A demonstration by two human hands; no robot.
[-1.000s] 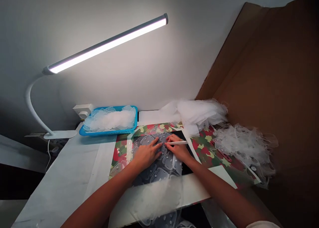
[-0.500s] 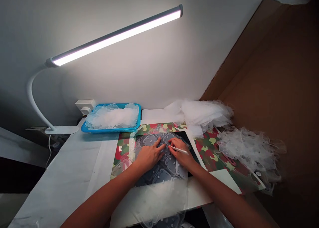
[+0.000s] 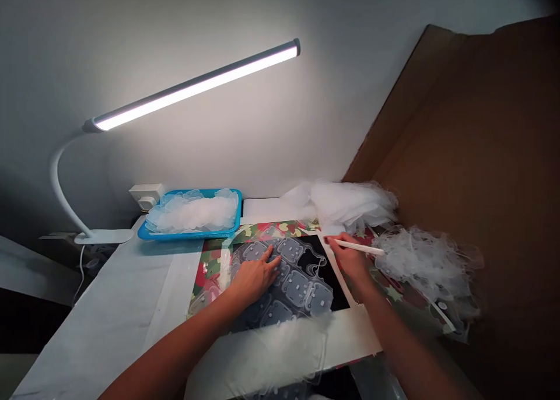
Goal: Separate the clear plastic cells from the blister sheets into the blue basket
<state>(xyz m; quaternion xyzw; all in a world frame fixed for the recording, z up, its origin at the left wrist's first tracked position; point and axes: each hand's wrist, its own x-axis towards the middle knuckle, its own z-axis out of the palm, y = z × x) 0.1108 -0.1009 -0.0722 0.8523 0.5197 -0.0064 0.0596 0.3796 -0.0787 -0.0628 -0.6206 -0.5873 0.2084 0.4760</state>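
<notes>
A sheer, patterned sheet [image 3: 296, 283] with pale rounded shapes and white dots lies over a black board [image 3: 341, 298]. My left hand [image 3: 256, 279] rests on this sheet, index finger stretched forward and the others partly spread, holding nothing. To the right, my right hand [image 3: 353, 266] grips a slim white pen-like tool [image 3: 361, 246] between thumb and fingers. That hand is beside the board's upper right corner, away from the sheet. Near the sheet's upper right, an irregular gap shows black through it. Part of the sheet hangs over the front edge.
A blue tray [image 3: 188, 235] holds a heap of sheer white pieces [image 3: 192, 212]. Stacked white fabric [image 3: 350, 204] lies at the back, and tangled sheer scraps [image 3: 431, 263] at right. A lit lamp [image 3: 196, 88] arches above. A cardboard panel [image 3: 472, 155] stands at right.
My right hand has left the sheet and moved right with the pen-like tool. My left hand stays on the sheet. The view has shifted slightly.
</notes>
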